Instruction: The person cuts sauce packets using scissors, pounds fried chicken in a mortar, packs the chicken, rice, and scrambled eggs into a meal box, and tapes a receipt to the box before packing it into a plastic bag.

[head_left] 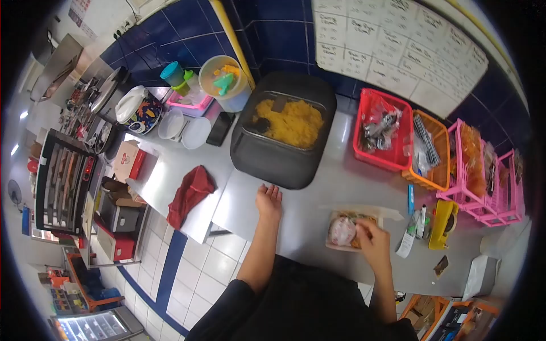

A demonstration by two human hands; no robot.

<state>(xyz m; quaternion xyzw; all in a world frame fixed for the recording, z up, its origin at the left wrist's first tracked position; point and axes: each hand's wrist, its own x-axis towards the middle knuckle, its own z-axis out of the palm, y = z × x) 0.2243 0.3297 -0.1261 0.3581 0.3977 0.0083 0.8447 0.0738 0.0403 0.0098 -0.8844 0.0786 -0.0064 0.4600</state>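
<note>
My right hand (371, 241) is over an open paper food box (340, 248), with thumb and fingers pinched at the edge of a small clear plastic packet (343, 229) with pinkish-white contents. The packet lies on top of other food in the box, which is mostly hidden. The box's lid flap (384, 212) is folded back to the right. My left hand (269, 202) rests on the steel table just in front of a dark grey container, fingers loosely extended and holding nothing. Yellow rice (293, 124) fills the tray set in that container (273, 162).
A red basket (384, 159), an orange basket (435, 181) and pink racks (478, 199) stand at the right. Nearer are a yellow tape dispenser (441, 230) and markers (410, 199). Leftward lie a red cloth (190, 196), a white bucket (230, 99) and a rice cooker (136, 108).
</note>
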